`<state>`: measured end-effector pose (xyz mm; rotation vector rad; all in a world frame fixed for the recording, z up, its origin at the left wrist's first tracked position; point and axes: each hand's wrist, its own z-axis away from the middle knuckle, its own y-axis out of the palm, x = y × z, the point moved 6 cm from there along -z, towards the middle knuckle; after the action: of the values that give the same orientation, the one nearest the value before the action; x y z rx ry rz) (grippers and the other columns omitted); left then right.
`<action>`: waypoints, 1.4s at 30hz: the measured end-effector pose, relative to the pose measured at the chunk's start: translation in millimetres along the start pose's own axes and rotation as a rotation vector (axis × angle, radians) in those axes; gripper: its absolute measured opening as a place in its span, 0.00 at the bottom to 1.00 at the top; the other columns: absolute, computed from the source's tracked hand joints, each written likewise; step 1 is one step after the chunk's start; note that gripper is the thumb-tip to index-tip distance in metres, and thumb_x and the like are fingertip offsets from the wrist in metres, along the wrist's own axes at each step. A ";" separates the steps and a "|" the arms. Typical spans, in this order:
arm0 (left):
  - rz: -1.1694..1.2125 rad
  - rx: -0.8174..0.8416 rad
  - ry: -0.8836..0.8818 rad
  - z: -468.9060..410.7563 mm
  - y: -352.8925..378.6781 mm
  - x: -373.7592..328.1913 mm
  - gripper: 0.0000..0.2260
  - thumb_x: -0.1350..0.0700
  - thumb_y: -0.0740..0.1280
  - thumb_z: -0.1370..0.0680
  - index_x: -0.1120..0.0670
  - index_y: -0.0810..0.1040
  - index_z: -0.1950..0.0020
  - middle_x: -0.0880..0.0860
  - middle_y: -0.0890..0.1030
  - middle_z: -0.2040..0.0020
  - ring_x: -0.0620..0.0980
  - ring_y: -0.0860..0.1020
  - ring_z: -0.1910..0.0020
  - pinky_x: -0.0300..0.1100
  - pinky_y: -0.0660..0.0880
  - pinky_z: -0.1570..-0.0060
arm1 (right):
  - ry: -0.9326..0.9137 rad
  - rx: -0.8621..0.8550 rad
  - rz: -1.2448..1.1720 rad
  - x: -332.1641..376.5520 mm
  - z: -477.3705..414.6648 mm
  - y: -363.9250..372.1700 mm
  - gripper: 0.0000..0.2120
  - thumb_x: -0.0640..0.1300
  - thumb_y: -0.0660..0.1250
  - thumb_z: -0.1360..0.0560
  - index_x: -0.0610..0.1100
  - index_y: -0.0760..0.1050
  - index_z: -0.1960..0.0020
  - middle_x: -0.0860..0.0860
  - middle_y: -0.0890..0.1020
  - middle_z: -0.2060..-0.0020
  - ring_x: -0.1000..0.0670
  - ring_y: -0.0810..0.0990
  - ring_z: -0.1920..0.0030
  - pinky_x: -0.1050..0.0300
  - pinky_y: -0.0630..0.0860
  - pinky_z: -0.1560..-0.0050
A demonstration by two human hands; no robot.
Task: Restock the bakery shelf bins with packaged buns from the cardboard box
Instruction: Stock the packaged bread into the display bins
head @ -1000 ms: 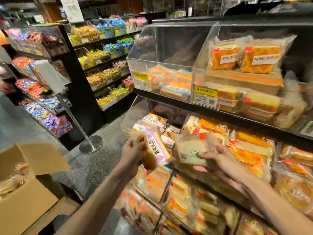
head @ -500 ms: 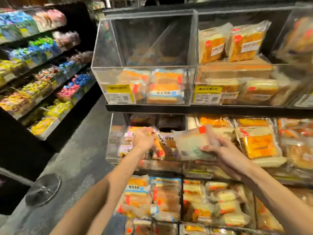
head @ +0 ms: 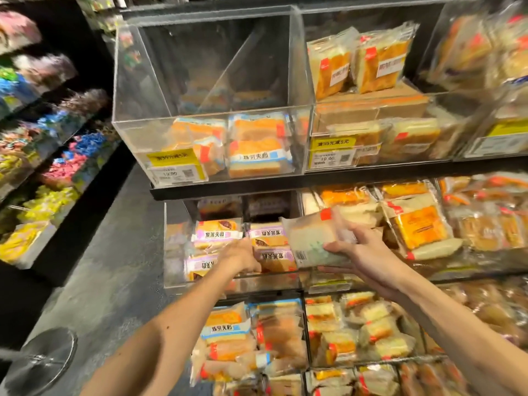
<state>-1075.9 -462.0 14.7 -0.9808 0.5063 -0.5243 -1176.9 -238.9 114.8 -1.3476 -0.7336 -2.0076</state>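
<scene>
My left hand [head: 239, 258] reaches into the clear middle-shelf bin [head: 177, 281]. Its fingers curl on a purple-labelled bun [head: 273, 260] that lies among several like it. My right hand [head: 363, 252] grips a pale packaged bun with a red sticker [head: 313, 238] from below, thumb on its lower edge. It holds the pack just in front of the divide between this bin and the orange-bun bin [head: 420, 224] to its right. The cardboard box is out of view.
Clear bins on the top shelf [head: 211, 115] hold blue-labelled and orange cakes behind yellow price tags. Lower bins [head: 257, 338] are full of wrapped buns. Candy shelves [head: 57, 155] line the left side. A round metal stand base [head: 40, 361] sits on the grey floor.
The view has swung right and closer to the shelf, and the cardboard box has left the frame. My left hand has carried its purple-labelled bun down into the bin. My right hand keeps its pack.
</scene>
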 end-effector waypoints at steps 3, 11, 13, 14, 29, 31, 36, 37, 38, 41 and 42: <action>-0.097 0.044 0.056 -1.7 11.0 -6.1 0.16 0.55 0.70 0.26 0.59 0.77 0.40 0.56 0.79 0.42 0.54 0.78 0.43 0.46 0.78 0.45 | -0.015 0.008 0.030 3.5 0.1 10.4 0.14 0.33 0.67 0.23 0.49 0.77 0.45 0.44 0.84 0.46 0.43 0.85 0.48 0.43 0.83 0.48; 0.466 -0.138 0.260 40.6 -38.0 -16.1 0.09 0.51 0.70 0.21 0.54 0.80 0.58 0.51 0.79 0.63 0.47 0.77 0.64 0.43 0.74 0.63 | -0.080 0.010 0.114 10.6 -1.1 27.7 0.17 0.34 0.67 0.22 0.49 0.73 0.37 0.47 0.83 0.45 0.47 0.84 0.47 0.49 0.83 0.49; 1.033 -0.016 0.345 73.6 -48.2 -22.0 0.09 0.48 0.68 0.20 0.53 0.82 0.52 0.53 0.82 0.58 0.48 0.81 0.62 0.44 0.79 0.62 | -0.196 -0.048 0.257 15.5 -2.0 35.5 0.17 0.35 0.68 0.22 0.50 0.74 0.37 0.50 0.82 0.44 0.52 0.82 0.44 0.54 0.81 0.46; 1.208 0.059 0.373 86.9 -49.6 -24.1 0.11 0.45 0.68 0.22 0.51 0.81 0.46 0.54 0.84 0.52 0.49 0.83 0.55 0.46 0.81 0.55 | -0.263 -0.070 0.355 16.9 -2.7 42.2 0.19 0.37 0.69 0.23 0.50 0.73 0.34 0.53 0.81 0.43 0.56 0.80 0.43 0.59 0.80 0.45; 1.677 0.041 -0.049 83.1 -31.7 57.7 0.19 0.61 0.74 0.26 0.59 0.74 0.37 0.60 0.85 0.48 0.55 0.85 0.57 0.44 0.79 0.69 | -0.604 0.165 1.155 -21.1 -33.5 121.5 0.28 0.45 0.71 0.25 0.52 0.66 0.28 0.52 0.63 0.27 0.50 0.60 0.27 0.50 0.62 0.26; 1.678 0.065 -0.099 64.8 -29.1 67.2 0.29 0.59 0.77 0.29 0.61 0.71 0.32 0.62 0.84 0.46 0.57 0.85 0.55 0.46 0.79 0.67 | -0.581 0.199 1.243 -26.7 -45.4 128.3 0.29 0.45 0.70 0.24 0.52 0.64 0.27 0.50 0.59 0.24 0.46 0.59 0.26 0.48 0.62 0.27; 1.636 0.066 -0.094 15.5 -32.8 60.4 0.31 0.56 0.79 0.30 0.61 0.71 0.32 0.61 0.83 0.43 0.60 0.83 0.47 0.54 0.81 0.47 | -0.479 0.066 1.348 -33.9 -84.9 126.7 0.23 0.38 0.63 0.21 0.48 0.66 0.28 0.47 0.68 0.30 0.40 0.71 0.33 0.46 0.69 0.34; 1.616 0.068 -0.093 5.3 -34.6 56.2 0.29 0.56 0.78 0.28 0.62 0.71 0.32 0.61 0.83 0.43 0.58 0.84 0.50 0.53 0.83 0.51 | -0.446 0.039 1.372 -35.1 -92.2 124.8 0.22 0.37 0.61 0.21 0.49 0.66 0.28 0.46 0.70 0.32 0.40 0.72 0.35 0.46 0.70 0.36; 1.594 0.076 -0.088 -2.9 -36.4 50.8 0.26 0.57 0.77 0.27 0.62 0.71 0.33 0.61 0.83 0.43 0.56 0.84 0.54 0.50 0.83 0.56 | -0.410 0.014 1.402 -36.7 -98.6 122.5 0.23 0.35 0.60 0.20 0.49 0.65 0.28 0.45 0.70 0.33 0.40 0.72 0.36 0.46 0.71 0.37; 1.449 0.034 -0.102 -26.7 -37.1 37.5 0.16 0.61 0.73 0.24 0.60 0.73 0.39 0.58 0.81 0.46 0.54 0.82 0.55 0.46 0.83 0.62 | -0.303 -0.051 1.520 -40.1 -113.3 114.6 0.26 0.30 0.58 0.22 0.45 0.63 0.26 0.43 0.71 0.34 0.40 0.71 0.35 0.48 0.70 0.36; 1.361 0.002 -0.099 -33.3 -36.6 33.5 0.14 0.61 0.73 0.24 0.59 0.74 0.42 0.58 0.80 0.48 0.54 0.81 0.54 0.45 0.82 0.61 | -0.271 -0.068 1.562 -41.1 -117.3 112.4 0.27 0.29 0.59 0.22 0.43 0.62 0.26 0.42 0.71 0.33 0.40 0.71 0.34 0.48 0.70 0.35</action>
<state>-1077.5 -520.6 25.7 -0.4680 0.9354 0.7393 -1152.2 -391.4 50.1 -1.4560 0.3320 -0.5926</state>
